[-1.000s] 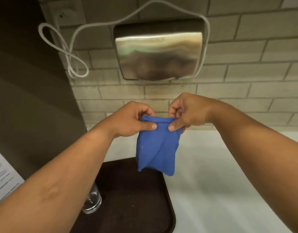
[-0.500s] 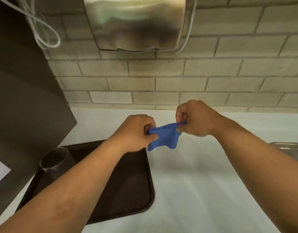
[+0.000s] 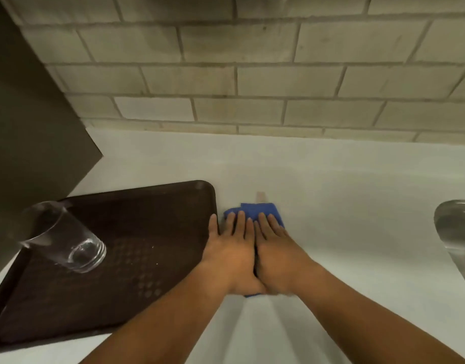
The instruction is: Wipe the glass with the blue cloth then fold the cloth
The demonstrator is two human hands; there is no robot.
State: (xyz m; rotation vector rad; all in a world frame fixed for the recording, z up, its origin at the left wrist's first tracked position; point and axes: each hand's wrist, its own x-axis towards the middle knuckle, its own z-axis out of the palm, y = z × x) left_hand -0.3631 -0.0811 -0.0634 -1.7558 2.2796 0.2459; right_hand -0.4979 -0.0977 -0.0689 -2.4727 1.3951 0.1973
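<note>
The blue cloth (image 3: 260, 209) lies folded small on the white counter (image 3: 344, 232), just right of the tray. My left hand (image 3: 232, 248) and my right hand (image 3: 274, 249) rest flat on it side by side, fingers stretched out, covering most of it. Only its far edge and a small corner near my wrists show. A pale tag pokes out at the cloth's far edge. The clear drinking glass (image 3: 63, 240) stands upright on the left part of the dark brown tray (image 3: 157, 258), well away from both hands.
A brick wall (image 3: 252, 82) rises behind the counter. A dark panel (image 3: 29, 127) closes the left side. The rim of a metal sink (image 3: 454, 227) shows at the right edge.
Both hands came down from holding the cloth in the air and now press it flat on the counter. The view has tilted downward, so the wall dryer is out of frame.
</note>
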